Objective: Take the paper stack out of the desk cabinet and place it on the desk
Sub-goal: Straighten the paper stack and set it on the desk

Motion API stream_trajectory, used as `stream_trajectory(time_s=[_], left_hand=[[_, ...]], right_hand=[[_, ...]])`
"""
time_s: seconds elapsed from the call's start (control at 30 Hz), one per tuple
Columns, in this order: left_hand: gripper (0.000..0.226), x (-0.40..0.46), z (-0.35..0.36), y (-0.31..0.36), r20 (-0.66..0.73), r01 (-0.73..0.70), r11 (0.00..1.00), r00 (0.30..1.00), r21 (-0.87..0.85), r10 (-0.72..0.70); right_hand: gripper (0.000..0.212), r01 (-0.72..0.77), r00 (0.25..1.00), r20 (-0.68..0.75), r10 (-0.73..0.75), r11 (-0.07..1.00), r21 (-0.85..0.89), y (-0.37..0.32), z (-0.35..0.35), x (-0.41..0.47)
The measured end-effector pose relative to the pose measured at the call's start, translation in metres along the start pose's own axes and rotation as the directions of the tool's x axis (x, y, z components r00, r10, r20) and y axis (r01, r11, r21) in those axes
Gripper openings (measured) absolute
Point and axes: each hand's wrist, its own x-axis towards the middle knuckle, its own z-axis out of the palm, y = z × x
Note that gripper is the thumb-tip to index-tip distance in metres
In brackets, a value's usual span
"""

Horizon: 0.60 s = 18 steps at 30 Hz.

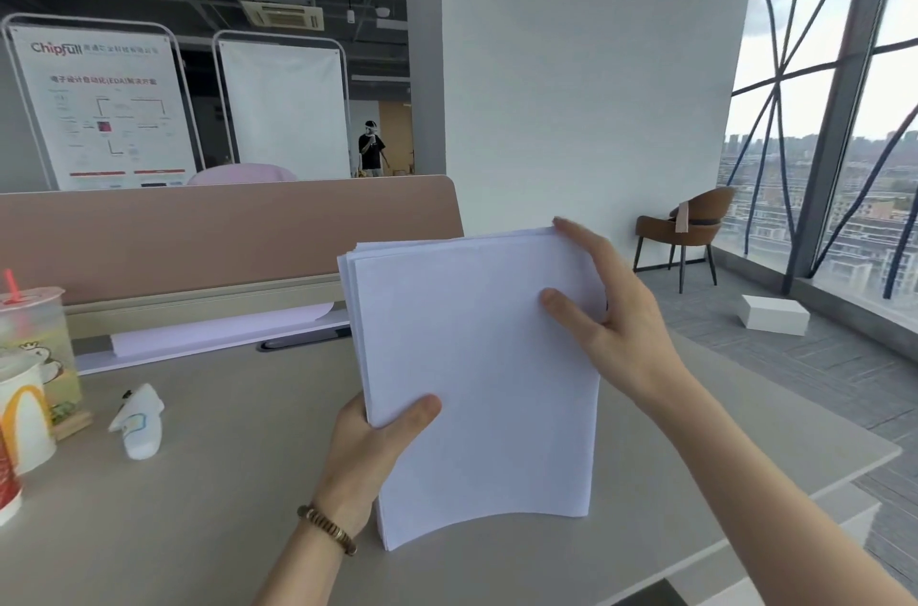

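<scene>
A thick stack of white paper (pixel 477 382) stands nearly upright above the grey desk (pixel 208 506), its lower edge curved and close to the desktop. My left hand (pixel 372 451) grips the stack's left edge, thumb on the front sheet. My right hand (pixel 611 312) holds the upper right corner, fingers over the top edge and thumb pressed on the front. The desk cabinet is out of view.
Drink cups (pixel 25 387) stand at the desk's left edge, with a crumpled white wrapper (pixel 141 421) beside them. A pink-brown partition (pixel 223 233) runs along the back with loose sheets (pixel 218 332) under it. A brown chair (pixel 690 233) and white box (pixel 775 315) are on the floor at right.
</scene>
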Motion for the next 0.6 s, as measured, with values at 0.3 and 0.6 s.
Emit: stream_trajectory(time_s=[0.3, 0.6], left_hand=[[0.052, 0.003, -0.001, -0.002, 0.03, 0.005, 1.0, 1.0, -0.029, -0.005], [0.042, -0.002, -0.003, -0.015, 0.046, 0.039, 0.999, 0.998, -0.014, -0.038]], right_hand=[[0.031, -0.052, 0.998, -0.043, 0.052, 0.999, -0.001, 0.004, -0.002, 0.008], [0.045, -0.343, 0.93, 0.087, 0.358, 0.757, 0.557, 0.023, 0.01, -0.013]])
